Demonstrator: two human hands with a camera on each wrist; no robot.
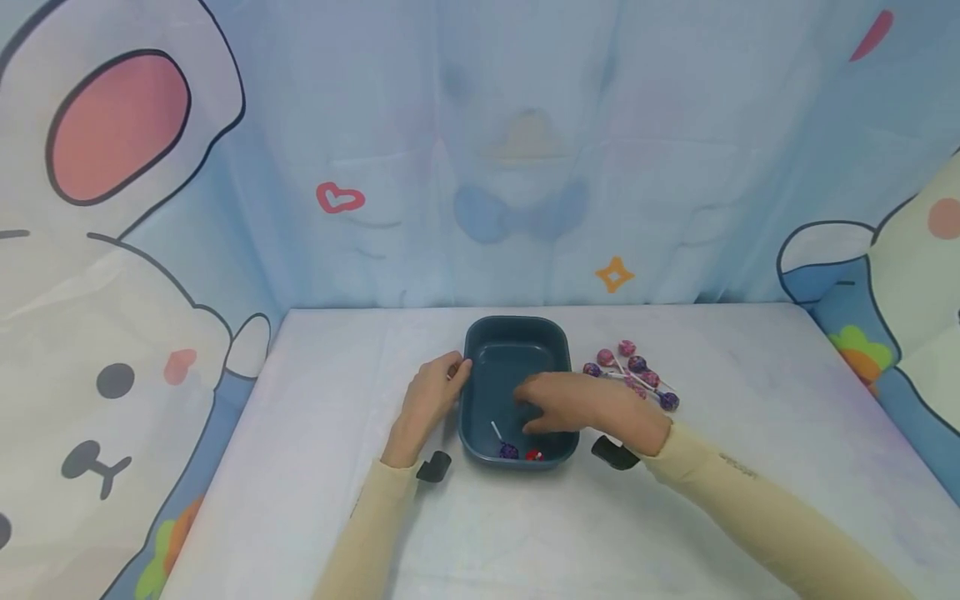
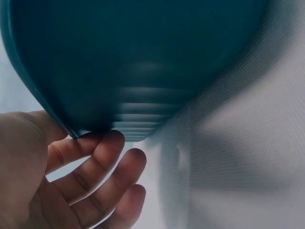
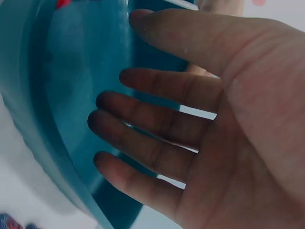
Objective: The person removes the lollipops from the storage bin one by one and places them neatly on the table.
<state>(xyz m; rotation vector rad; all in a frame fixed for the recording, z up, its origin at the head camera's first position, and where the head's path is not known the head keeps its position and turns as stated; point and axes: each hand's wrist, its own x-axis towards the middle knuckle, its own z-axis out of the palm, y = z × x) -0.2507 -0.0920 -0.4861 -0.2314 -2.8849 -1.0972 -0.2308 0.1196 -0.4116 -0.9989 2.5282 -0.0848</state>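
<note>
A dark teal rectangular container [image 1: 517, 329] stands on the table. My left hand [image 1: 433, 387] grips its left rim; in the left wrist view the fingers [image 2: 107, 148] curl against the outer wall. Over the inside of the container, my right hand [image 1: 558, 402] reaches in from the right. Its fingers [image 3: 157, 117] are spread and slightly bent, with nothing between them and the thumb. Near the container's front wall lie a purple-wrapped lollipop [image 1: 509, 451] with a white stick and a red-wrapped lollipop [image 1: 534, 455].
To the right of the container, several pink and purple lollipops [image 1: 649, 378] lie in a loose pile, partly hidden by my right hand. The table [image 1: 337, 358] has a white cover. Behind it hangs a light blue cloth [image 1: 375, 108] with cartoon prints.
</note>
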